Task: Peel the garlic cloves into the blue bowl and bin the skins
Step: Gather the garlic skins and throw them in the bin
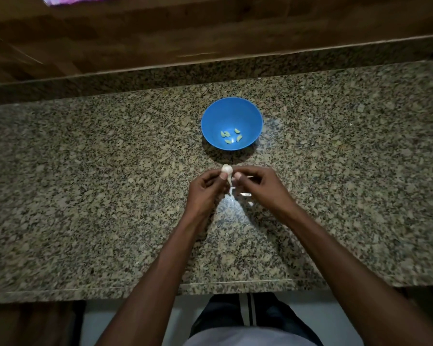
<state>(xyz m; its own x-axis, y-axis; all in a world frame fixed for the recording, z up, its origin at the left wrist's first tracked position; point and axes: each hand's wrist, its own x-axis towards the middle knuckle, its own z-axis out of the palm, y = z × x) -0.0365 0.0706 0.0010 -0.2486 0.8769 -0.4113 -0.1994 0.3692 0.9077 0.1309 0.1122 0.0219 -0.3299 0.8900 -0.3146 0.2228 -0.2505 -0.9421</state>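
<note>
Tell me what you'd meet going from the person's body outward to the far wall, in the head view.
Counter edge → hands, left and right, side by side → garlic → blue bowl holding peeled cloves → wooden wall.

The bowl (pixel 231 113) is plain bright blue, and the peeled cloves (pixel 231 136) in it look pale yellow-green. The garlic (pixel 227 169) between the fingers is white. The counter (pixel 85 183) is speckled stone — beige, grey and black flecks. Behind it, brown wood panelling (pixel 160 33). Below the counter, dark trousers (pixel 223 318) carry a white stripe.
</note>
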